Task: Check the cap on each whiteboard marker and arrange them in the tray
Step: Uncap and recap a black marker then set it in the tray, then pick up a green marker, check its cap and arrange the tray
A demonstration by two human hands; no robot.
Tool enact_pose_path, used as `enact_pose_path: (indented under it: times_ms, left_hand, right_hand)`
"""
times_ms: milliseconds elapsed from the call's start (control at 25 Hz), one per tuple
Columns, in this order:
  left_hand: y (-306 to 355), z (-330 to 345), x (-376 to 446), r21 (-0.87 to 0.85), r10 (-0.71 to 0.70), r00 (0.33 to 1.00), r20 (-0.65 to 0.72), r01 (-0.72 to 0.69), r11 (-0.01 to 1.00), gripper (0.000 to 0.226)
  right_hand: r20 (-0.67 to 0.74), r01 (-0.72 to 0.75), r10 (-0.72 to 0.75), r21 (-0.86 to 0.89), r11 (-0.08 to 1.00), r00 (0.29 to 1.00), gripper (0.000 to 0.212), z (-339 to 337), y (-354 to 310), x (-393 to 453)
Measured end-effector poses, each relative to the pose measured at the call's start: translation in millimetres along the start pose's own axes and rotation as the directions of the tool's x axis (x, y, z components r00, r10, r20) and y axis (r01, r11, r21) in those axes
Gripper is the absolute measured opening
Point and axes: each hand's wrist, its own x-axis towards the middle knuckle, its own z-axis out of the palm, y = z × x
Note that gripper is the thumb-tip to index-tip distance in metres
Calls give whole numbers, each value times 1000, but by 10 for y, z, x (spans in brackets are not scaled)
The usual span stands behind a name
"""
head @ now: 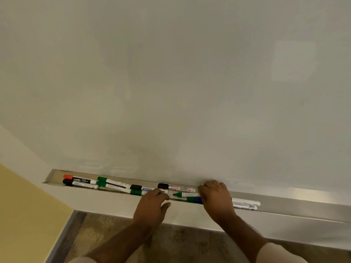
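Several whiteboard markers lie along the metal tray (296, 204) under the whiteboard. At the left end lie a red-capped marker (76, 178) and a black-capped one (79, 184). Two green-capped markers (112, 182) follow, then a black-capped marker (140, 187) and a green one (137, 192). A black-capped marker labelled MARKER (176, 187) lies at the back. An uncapped green marker (183, 194) lies in front of it. My left hand (152, 204) hovers over the tray with fingers curled, touching markers. My right hand (215, 198) covers a blue-capped marker (195, 200) and a white barrel (245, 203).
The whiteboard (171, 82) fills the upper view. A yellow wall (22, 215) is at the left. A brown floor (117, 234) shows below the tray.
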Motion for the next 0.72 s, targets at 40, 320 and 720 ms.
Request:
enact_pose_path:
  times_ms: [40,320,720]
  left_hand:
    - [67,37,37,8,22,1000,9,-22,1000,25]
    - [516,253,334,130,202,976,76,-211,969,28]
    - [464,369,371,208,199,974,111,-219,953,29]
  right_hand:
    - [20,-10,10,-11,1000,1000,15,-10,63,-32]
    - [48,29,-27,-42,999,998,25,63,141,-48]
    - [26,210,-209,-72,975,978,14,-7,271,-223]
